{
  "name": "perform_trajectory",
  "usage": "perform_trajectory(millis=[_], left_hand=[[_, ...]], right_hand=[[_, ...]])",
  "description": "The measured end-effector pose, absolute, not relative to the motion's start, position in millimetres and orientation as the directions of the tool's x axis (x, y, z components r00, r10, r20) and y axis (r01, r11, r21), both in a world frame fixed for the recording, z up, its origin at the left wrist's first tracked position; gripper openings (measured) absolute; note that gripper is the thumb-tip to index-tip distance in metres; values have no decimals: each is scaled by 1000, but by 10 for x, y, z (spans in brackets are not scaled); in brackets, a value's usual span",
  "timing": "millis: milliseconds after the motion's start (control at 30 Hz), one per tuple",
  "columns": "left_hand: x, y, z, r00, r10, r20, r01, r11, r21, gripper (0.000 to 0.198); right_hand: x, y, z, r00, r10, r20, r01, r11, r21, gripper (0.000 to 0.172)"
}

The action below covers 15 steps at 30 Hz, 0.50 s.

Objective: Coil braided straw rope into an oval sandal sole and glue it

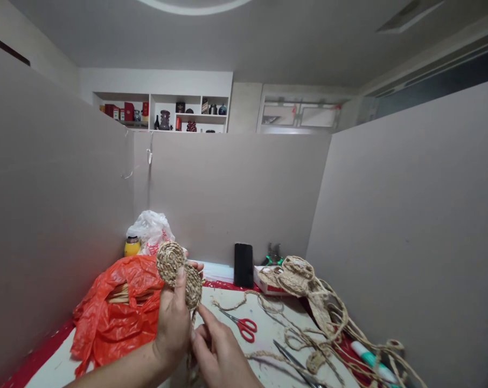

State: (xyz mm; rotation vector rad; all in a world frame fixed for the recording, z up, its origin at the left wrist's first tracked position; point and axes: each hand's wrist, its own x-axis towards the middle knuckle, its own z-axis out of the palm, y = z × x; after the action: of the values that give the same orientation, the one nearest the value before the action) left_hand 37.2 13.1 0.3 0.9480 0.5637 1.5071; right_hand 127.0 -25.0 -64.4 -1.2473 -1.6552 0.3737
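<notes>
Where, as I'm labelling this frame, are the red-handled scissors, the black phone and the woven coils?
red-handled scissors (247, 326), head view, on the red handles.
black phone (243, 264), head view, middle of its face.
woven coils (168, 259), head view, on the upper coil.

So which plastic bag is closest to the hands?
The orange bag, right beside the left hand; the white bag sits farther back.

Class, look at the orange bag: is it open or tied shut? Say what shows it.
Open: the orange bag gapes at its mouth, and pale straw strips show inside.
</notes>
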Motion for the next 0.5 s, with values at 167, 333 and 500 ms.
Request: perform_trajectory(millis=[167,333,500], left_hand=[[433,217,-85,64,968,242,-566,-164,808,30],[500,401,-195,191,951,242,-637,-68,768,46],[459,559,-97,185,974,127,-644,22,765,30]], right_hand=[[1302,-256,-715,-44,929,367,490,340,-802,55],[1327,-278,-594,-75,985,159,335,175,-926,63],[1498,-381,-500,-72,997,16,124,25,-992,72]])
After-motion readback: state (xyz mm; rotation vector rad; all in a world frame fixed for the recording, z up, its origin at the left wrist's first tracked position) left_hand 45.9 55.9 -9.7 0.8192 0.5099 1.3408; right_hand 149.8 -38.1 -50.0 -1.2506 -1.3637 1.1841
